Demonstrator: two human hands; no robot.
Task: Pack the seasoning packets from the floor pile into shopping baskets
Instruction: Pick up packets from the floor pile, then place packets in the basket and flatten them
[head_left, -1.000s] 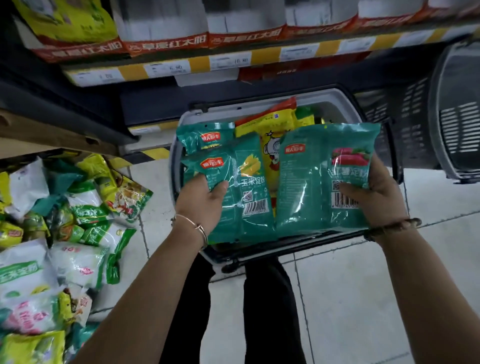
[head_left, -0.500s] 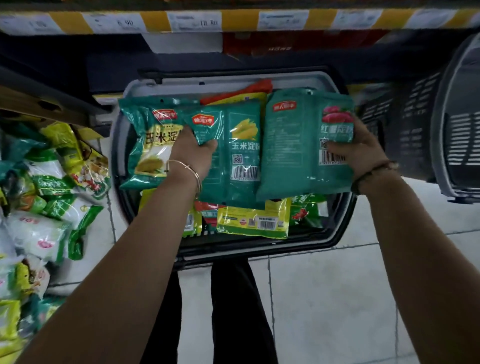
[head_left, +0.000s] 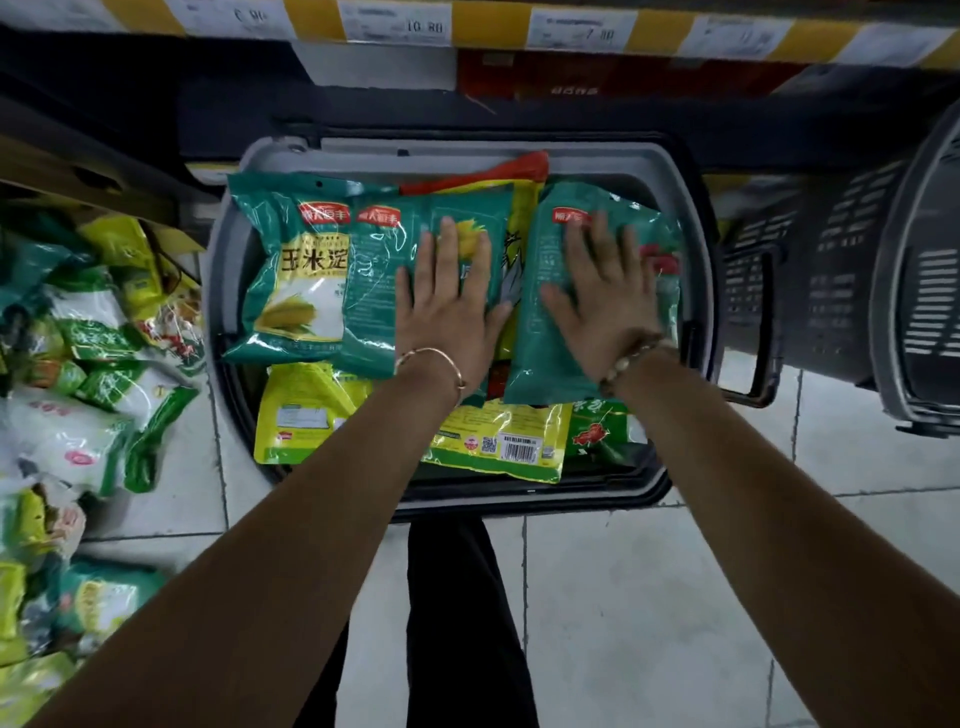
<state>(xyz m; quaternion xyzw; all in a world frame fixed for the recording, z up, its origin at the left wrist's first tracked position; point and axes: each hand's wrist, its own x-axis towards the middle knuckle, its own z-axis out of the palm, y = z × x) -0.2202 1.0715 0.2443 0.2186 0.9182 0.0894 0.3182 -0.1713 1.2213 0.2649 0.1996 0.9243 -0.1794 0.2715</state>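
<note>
Carefully now: the teal packets (head_left: 384, 291) sit on top of the load in the basket (head_left: 613, 156), and they look slick and puffed with air. The one with the corn picture (head_left: 301, 270) reaches the basket's left rim. If you lift your palms unevenly, my guess is that it slides over that rim and onto the floor (head_left: 623, 597). A hard push could also split a sealed bag or shove the yellow packet (head_left: 498, 441) at the basket's near edge further askew. The layer is high at the basket's far side, so more bags on top may not stay put.

Your left hand (head_left: 447, 306) lies palm down at the basket's centre. Its grip is wide, with the fingers spread flat and holding nothing, only pressing on the middle teal packet. Your right hand (head_left: 602, 306) does the same toward the basket's right side, flat on the teal packet there, though blur hides its fingertips. Both forearms reach straight in over the basket's near rim.

The pile (head_left: 88, 395) of unpacked packets lies on the floor to the basket's left. A second basket (head_left: 841, 270) stands on its right.
</note>
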